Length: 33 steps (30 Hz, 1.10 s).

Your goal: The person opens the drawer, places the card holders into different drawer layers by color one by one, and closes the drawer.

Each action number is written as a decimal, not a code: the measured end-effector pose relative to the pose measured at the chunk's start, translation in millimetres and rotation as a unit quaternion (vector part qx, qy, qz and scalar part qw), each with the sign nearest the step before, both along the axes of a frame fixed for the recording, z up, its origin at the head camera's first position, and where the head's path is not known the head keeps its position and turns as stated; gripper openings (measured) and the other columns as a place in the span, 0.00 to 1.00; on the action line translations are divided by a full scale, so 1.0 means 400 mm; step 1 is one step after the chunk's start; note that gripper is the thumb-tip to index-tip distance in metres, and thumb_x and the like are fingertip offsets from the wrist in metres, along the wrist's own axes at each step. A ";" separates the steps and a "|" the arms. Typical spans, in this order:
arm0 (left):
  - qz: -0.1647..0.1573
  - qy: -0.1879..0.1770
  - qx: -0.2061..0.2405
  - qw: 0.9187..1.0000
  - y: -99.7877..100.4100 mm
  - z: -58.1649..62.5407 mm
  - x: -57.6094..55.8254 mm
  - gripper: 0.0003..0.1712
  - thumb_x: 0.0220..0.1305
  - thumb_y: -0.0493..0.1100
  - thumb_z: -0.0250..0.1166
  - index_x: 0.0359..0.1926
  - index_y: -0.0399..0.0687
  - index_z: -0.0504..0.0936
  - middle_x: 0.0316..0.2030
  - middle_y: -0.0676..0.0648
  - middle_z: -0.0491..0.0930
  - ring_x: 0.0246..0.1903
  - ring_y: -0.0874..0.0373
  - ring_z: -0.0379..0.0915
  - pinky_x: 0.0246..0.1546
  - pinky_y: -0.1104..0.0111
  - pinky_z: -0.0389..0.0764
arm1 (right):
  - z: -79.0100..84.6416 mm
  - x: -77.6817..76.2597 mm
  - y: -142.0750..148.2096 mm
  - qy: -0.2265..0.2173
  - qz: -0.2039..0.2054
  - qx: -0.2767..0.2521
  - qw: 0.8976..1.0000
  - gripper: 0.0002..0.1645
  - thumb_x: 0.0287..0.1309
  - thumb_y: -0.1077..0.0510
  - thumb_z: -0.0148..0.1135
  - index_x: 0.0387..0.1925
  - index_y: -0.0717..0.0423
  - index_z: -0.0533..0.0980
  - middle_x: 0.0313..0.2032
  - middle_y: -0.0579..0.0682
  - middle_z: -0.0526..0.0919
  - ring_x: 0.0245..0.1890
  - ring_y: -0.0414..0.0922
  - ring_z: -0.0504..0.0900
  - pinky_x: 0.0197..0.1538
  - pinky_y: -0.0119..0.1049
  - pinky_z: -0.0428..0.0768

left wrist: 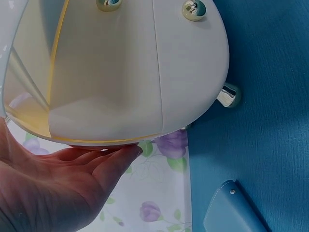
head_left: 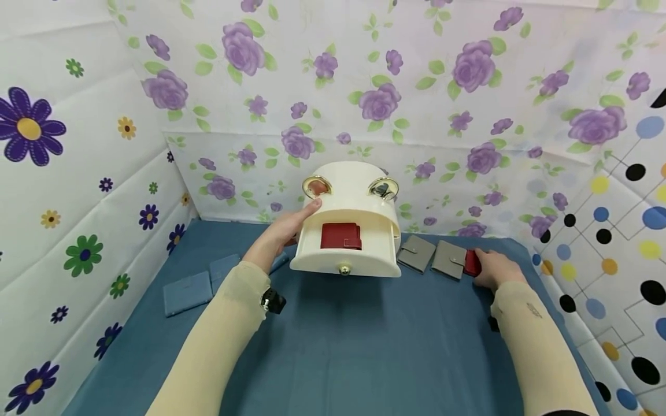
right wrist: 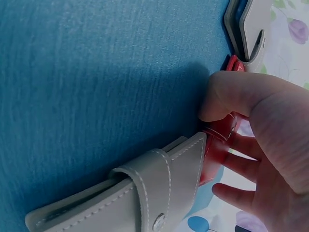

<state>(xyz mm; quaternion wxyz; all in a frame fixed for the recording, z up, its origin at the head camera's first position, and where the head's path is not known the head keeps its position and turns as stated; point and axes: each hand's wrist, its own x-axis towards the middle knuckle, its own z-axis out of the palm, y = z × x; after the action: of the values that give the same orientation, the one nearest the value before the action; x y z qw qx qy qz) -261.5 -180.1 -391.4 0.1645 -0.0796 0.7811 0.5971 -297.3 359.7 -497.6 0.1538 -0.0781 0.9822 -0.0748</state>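
Note:
My left hand [head_left: 279,238] grips the left side of a rounded white drawer box [head_left: 350,179], its thumb near the front edge. The box's drawer [head_left: 317,261] is pulled out, and a red wallet [head_left: 338,236] with a strap lies in it. In the left wrist view, the fingers lie along the curved white side [left wrist: 106,111]. My right hand [head_left: 498,269] pinches another red wallet [head_left: 472,263] on the table at the right. In the right wrist view, thumb and fingers stand on either side of that red wallet [right wrist: 215,154], partly hiding it.
Two grey wallets [head_left: 417,253] [head_left: 449,259] lie between the box and my right hand. Blue wallets [head_left: 188,293] lie at the left, partly behind my left arm. Floral sheets [head_left: 343,104] form walls around the blue tabletop [head_left: 364,346].

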 end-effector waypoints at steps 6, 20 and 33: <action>0.003 -0.004 -0.010 1.000 0.002 0.002 -0.001 0.71 0.45 0.93 0.63 0.73 0.44 0.74 0.64 0.42 0.78 0.62 0.46 0.77 0.70 0.49 0.72 | -0.008 -0.007 0.011 0.014 -0.007 0.000 1.000 0.56 0.58 0.56 0.72 0.80 0.71 0.56 0.68 0.81 0.67 0.59 0.75 0.73 0.54 0.74 0.74; -0.006 -0.008 -0.004 1.000 -0.005 0.011 0.003 0.63 0.54 0.88 0.64 0.70 0.42 0.77 0.61 0.41 0.81 0.56 0.47 0.82 0.66 0.51 0.78 | -0.011 0.001 0.024 0.045 -0.014 -0.002 0.999 0.56 0.56 0.52 0.75 0.78 0.71 0.59 0.62 0.81 0.70 0.53 0.73 0.75 0.48 0.72 0.77; -0.002 -0.014 -0.004 1.000 -0.001 0.007 0.000 0.65 0.51 0.89 0.64 0.72 0.43 0.76 0.63 0.42 0.80 0.59 0.47 0.81 0.67 0.51 0.77 | 0.011 0.018 0.023 0.059 -0.025 -0.022 0.998 0.56 0.60 0.49 0.75 0.80 0.66 0.59 0.65 0.80 0.69 0.56 0.75 0.73 0.51 0.75 0.75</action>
<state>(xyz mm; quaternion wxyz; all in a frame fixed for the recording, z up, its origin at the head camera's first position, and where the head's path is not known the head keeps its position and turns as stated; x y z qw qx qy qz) -261.4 -180.6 -388.7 0.1766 -0.0870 0.7815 0.5920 -290.1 369.0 -493.4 0.0922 -0.0613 0.9892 -0.0956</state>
